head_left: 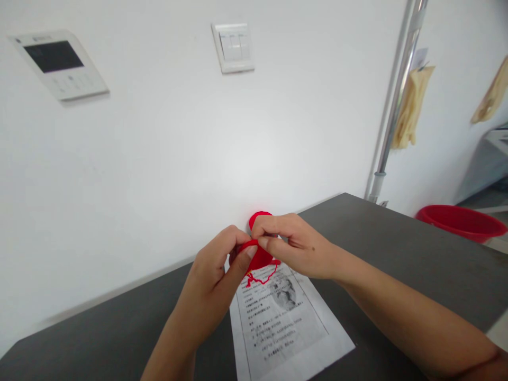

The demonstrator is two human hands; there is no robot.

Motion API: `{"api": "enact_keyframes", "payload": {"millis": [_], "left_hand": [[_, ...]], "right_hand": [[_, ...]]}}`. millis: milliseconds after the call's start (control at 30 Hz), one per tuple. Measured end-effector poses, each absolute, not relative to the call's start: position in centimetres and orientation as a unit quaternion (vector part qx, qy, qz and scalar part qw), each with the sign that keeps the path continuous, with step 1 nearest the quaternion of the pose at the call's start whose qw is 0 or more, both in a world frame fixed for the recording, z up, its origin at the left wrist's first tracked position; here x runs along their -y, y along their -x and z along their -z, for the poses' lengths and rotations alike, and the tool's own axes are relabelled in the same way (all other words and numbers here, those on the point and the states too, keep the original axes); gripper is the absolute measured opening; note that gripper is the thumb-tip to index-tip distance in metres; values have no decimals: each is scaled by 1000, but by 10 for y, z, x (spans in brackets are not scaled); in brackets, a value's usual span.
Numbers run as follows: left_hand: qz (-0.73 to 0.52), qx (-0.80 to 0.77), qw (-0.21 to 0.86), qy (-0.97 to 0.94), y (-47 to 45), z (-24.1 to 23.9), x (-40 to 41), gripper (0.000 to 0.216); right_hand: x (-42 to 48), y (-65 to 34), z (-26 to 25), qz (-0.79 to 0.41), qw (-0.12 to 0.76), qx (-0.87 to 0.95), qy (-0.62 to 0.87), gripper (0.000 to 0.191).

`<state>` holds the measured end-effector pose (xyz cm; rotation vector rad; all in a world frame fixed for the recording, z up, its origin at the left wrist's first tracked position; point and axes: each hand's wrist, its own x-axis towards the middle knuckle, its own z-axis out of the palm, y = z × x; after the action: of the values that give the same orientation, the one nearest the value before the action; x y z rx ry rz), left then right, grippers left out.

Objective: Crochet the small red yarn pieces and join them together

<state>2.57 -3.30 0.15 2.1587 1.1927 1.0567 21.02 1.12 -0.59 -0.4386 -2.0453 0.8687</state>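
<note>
Both of my hands meet over a printed sheet of paper (291, 338), pinching a small piece of red cloth (262, 258) between thumbs and forefingers. My left hand (216, 272) grips its rim from the left, thumb in front. On the other side, my right hand (297, 246) holds the top edge with closed fingertips. A thin red cord (264, 280) with a knotted, frayed end dangles from the cloth over the sheet. Just behind my fingers a rounded red object (260, 218) shows by the wall; its lower part is hidden.
The sheet lies on a dark grey tabletop (337, 233) against a white wall. A light switch (235, 47) and an intercom panel (59, 66) are mounted above. To the right are a metal pipe (399, 95), hanging yellowish gloves (413, 106) and a red basin (460, 222) beyond the table edge.
</note>
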Motion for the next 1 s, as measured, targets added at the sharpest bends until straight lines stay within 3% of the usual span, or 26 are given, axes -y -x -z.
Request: {"api": "enact_keyframes", "payload": {"millis": [567,1000], "left_hand": [[-366,-407,99,-831,-27,-5,36,21],[-417,-404,235,-779,-22,3,33,16]], "right_hand": [[-14,-211,5,-312,420,839,149,13],[-12,-209,8,-297,485,813,128,16]]}}
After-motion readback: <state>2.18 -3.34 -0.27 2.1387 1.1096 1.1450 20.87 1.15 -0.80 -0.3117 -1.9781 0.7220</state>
